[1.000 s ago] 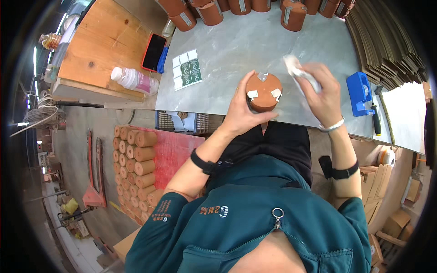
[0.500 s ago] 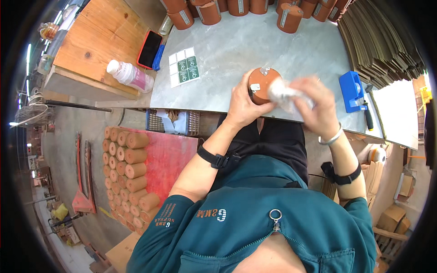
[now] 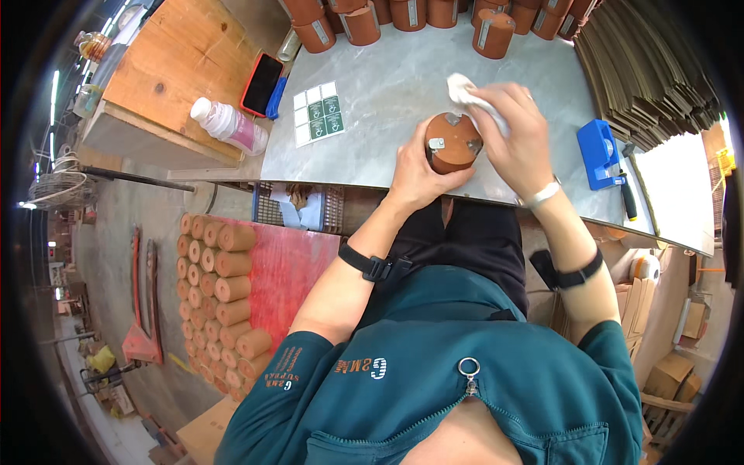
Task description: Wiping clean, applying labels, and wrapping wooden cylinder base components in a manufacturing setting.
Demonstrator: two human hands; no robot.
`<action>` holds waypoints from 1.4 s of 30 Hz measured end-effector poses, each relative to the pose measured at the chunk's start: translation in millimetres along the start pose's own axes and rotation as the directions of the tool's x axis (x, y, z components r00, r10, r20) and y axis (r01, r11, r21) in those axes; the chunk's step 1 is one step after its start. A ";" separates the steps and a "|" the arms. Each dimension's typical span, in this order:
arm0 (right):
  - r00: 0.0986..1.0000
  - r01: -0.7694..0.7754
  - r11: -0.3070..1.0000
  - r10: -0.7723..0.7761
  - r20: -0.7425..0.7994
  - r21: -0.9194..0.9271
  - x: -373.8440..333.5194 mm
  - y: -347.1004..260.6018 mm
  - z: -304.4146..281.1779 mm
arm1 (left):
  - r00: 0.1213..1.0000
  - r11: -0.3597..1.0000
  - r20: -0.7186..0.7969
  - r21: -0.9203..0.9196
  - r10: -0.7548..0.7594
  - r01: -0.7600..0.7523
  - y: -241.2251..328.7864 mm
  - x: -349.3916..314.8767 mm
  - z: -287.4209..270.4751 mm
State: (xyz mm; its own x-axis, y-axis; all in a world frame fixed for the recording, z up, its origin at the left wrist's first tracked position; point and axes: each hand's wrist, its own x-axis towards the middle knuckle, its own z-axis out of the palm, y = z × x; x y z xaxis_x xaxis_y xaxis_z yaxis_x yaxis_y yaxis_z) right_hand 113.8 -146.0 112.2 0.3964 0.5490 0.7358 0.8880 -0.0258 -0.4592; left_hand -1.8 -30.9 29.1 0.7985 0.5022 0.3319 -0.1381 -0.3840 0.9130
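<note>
My left hand point(image 3: 417, 167) is wrapped round the side of a reddish-brown cylinder point(image 3: 451, 157) near the table's front edge. Its round end, tilted up toward me, carries small metal fittings and a pale tag. In my right hand point(image 3: 518, 124) a crumpled white cloth point(image 3: 463, 90) is pinched, its loose end poking out above the cylinder's far edge. Whether the cloth touches the cylinder I cannot tell. To the left on the grey tabletop point(image 3: 372, 101) lies a sheet of green and white stickers point(image 3: 318, 115).
Finished-looking brown cylinders point(image 3: 494, 35) line the far edge. A blue tape dispenser point(image 3: 598, 155) and a hammer point(image 3: 626, 186) lie right, below stacked cardboard sheets point(image 3: 635, 74). A bottle point(image 3: 229, 124) and a phone point(image 3: 262, 84) are left. Several clay-coloured cylinders point(image 3: 232, 265) are piled on a red board point(image 3: 291, 271).
My right hand with the cloth has moved up and left, from the cylinder's right side to beyond its far edge. The cylinder's end looks slightly turned in my left hand.
</note>
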 end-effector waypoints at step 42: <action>0.917 -0.196 0.971 0.231 0.325 -0.135 -70.1 -31.1 -15.7 | 0.905 0.781 0.373 0.496 0.203 -0.379 39.2 33.7 -41.9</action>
State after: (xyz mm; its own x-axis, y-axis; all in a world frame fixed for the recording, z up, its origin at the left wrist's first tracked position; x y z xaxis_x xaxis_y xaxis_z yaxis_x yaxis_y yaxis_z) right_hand 62.0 -196.8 82.8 0.4925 0.7693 0.4071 0.8160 -0.2455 -0.5233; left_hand -4.9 3.4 86.0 0.9135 0.0879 0.3972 -0.1198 -0.8749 0.4692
